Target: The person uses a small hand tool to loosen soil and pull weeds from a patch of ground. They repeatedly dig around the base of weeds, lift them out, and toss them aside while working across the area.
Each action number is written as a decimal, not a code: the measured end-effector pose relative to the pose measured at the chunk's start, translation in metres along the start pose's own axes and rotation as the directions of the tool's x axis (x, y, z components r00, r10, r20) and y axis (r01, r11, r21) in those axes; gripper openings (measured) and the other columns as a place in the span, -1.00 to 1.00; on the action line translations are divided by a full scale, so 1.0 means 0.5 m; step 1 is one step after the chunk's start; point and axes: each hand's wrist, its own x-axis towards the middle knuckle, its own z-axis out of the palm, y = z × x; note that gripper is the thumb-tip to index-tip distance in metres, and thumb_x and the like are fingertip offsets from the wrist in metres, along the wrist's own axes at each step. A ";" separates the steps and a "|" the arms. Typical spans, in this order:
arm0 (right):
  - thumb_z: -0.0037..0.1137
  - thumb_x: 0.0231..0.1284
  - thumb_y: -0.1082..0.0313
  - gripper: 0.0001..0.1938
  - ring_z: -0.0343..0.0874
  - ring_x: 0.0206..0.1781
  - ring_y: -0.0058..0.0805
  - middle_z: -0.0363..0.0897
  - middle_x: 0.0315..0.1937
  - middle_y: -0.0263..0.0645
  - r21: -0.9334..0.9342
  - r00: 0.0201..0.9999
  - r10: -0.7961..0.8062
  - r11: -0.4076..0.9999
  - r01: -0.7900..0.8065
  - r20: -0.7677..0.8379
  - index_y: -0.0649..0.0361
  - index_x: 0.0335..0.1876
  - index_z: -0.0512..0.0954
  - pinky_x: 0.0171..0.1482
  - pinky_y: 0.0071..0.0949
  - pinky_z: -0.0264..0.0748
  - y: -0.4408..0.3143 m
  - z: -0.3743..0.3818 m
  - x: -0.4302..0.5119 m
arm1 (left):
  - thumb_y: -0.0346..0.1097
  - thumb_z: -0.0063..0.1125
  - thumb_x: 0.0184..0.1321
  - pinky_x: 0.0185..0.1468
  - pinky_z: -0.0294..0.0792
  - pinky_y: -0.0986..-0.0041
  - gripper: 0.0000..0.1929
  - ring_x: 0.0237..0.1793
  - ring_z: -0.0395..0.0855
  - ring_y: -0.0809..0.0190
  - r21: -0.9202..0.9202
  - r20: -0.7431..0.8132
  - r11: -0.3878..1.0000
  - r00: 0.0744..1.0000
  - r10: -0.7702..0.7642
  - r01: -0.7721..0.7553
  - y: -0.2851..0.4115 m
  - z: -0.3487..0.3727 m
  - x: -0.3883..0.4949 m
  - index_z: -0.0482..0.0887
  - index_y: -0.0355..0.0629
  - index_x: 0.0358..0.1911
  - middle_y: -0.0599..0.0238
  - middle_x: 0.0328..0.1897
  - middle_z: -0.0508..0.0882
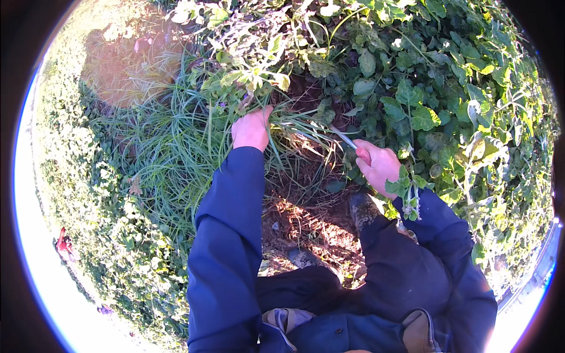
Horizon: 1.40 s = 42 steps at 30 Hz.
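My left hand (251, 129) is closed around a bunch of long green grass (304, 120), whose blades stick out on both sides of the fist. My right hand (380, 167) grips the reddish handle of a sickle (345, 137). From the handle its metal shank runs up and left toward the bunched grass. Blades and stems hide much of the cutting part, so I cannot tell whether it touches the held bunch. A thick clump of the same grass (170, 145) spreads to the left of my left hand.
Leafy green plants (410, 101) crowd the right side, and one stem hangs over my right wrist. Bare brown soil (313, 229) with dry stalks lies between my boots, the right boot (364, 209) close below the sickle. A figure in red (64, 247) appears at the far left edge.
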 end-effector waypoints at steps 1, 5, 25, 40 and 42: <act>0.15 0.36 0.37 -0.59 0.69 -0.33 0.05 0.61 -0.46 0.00 0.030 1.000 0.013 0.999 -0.013 0.019 0.14 0.30 0.54 -0.19 -0.17 0.57 -0.005 -0.005 -0.008 | -0.33 0.13 0.31 -0.04 0.59 0.00 -0.68 -0.10 0.78 -0.18 0.019 0.007 1.000 1.000 0.002 -0.002 -0.003 -0.004 -0.007 0.67 0.18 0.10 0.11 -0.04 0.80; 0.14 0.39 0.39 -0.63 0.71 -0.30 0.04 0.63 -0.43 0.01 0.104 0.998 0.051 0.993 -0.055 0.045 0.17 0.27 0.54 -0.15 -0.20 0.59 -0.009 -0.013 -0.023 | -0.39 0.24 0.21 -0.06 0.61 0.02 -0.58 -0.13 0.79 -0.15 -0.001 -0.020 0.999 0.999 0.036 -0.036 -0.009 -0.010 -0.035 0.71 0.21 0.15 0.16 -0.03 0.77; 0.25 0.33 0.34 -0.50 0.72 -0.24 -0.33 0.73 -0.27 -0.11 0.125 0.993 0.110 0.985 -0.115 0.045 0.24 0.37 0.51 -0.05 -0.32 0.62 0.021 -0.033 -0.047 | -0.33 0.14 0.24 -0.30 0.60 0.13 -0.85 -0.30 0.82 0.01 -0.265 0.623 0.813 0.551 0.555 -0.519 0.093 -0.086 -0.375 0.75 -0.02 -0.19 0.21 -0.26 0.73; 0.24 0.33 0.36 -0.52 0.75 -0.30 -0.04 0.69 -0.37 -0.02 0.007 1.000 -0.026 1.000 0.026 -0.004 0.20 0.36 0.52 -0.18 -0.20 0.63 0.025 -0.040 -0.103 | -0.34 0.17 0.21 -0.34 0.65 0.34 -0.74 -0.34 0.82 0.19 0.262 -0.001 0.958 0.993 0.122 -0.118 0.133 0.088 -0.114 0.60 -0.15 -0.02 -0.03 0.43 0.53; 0.23 0.34 0.39 -0.54 0.75 -0.32 -0.03 0.68 -0.39 -0.01 0.014 0.995 -0.098 0.995 0.098 -0.019 0.20 0.34 0.51 -0.23 -0.18 0.61 0.035 -0.042 -0.117 | -0.34 0.14 0.26 -0.33 0.64 0.32 -0.71 -0.37 0.83 0.18 0.259 -0.017 0.961 0.995 0.100 -0.092 0.118 0.101 -0.103 0.56 -0.13 0.05 0.09 0.16 0.67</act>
